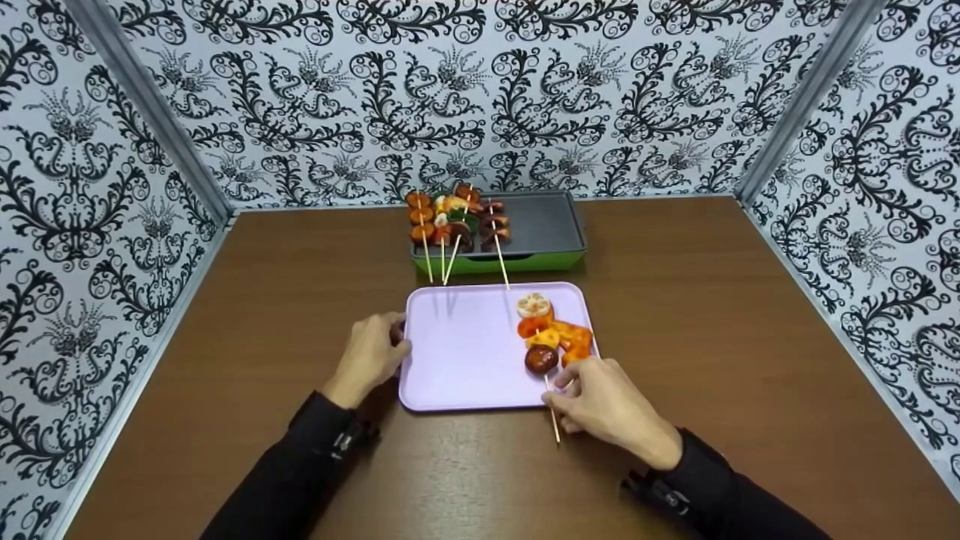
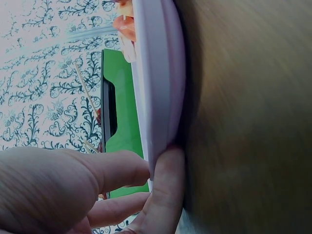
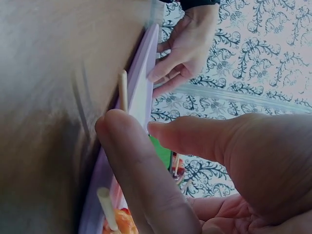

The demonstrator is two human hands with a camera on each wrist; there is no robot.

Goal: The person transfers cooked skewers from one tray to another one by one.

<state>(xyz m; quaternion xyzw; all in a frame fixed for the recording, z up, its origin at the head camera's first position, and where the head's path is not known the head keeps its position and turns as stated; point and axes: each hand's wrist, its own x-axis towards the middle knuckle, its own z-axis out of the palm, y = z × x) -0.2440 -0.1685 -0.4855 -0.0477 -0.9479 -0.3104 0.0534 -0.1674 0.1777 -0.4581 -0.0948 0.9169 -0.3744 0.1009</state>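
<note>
A pale lilac tray (image 1: 465, 352) lies on the table, and my left hand (image 1: 373, 352) grips its left rim. In the left wrist view the rim sits between the thumb and a finger (image 2: 165, 190) against the tray's side. At the tray's front right corner, my right hand (image 1: 604, 397) pinches the wooden stick of a food skewer (image 1: 541, 360). That skewer carries a round brown piece, yellow and orange pieces, and a pale slice at the far end. Right beside it lie more orange pieces (image 1: 576, 337), partly hidden by my right hand; a second stick end (image 3: 106, 207) shows in the right wrist view.
Behind the tray stands a green grill (image 1: 502, 262) with a dark grey plate (image 1: 536, 221). Several loaded skewers (image 1: 422, 216) lie on its left half, sticks jutting over the front toward the tray. Patterned wall panels (image 1: 480, 90) enclose the brown table (image 1: 712, 315) at the back and sides.
</note>
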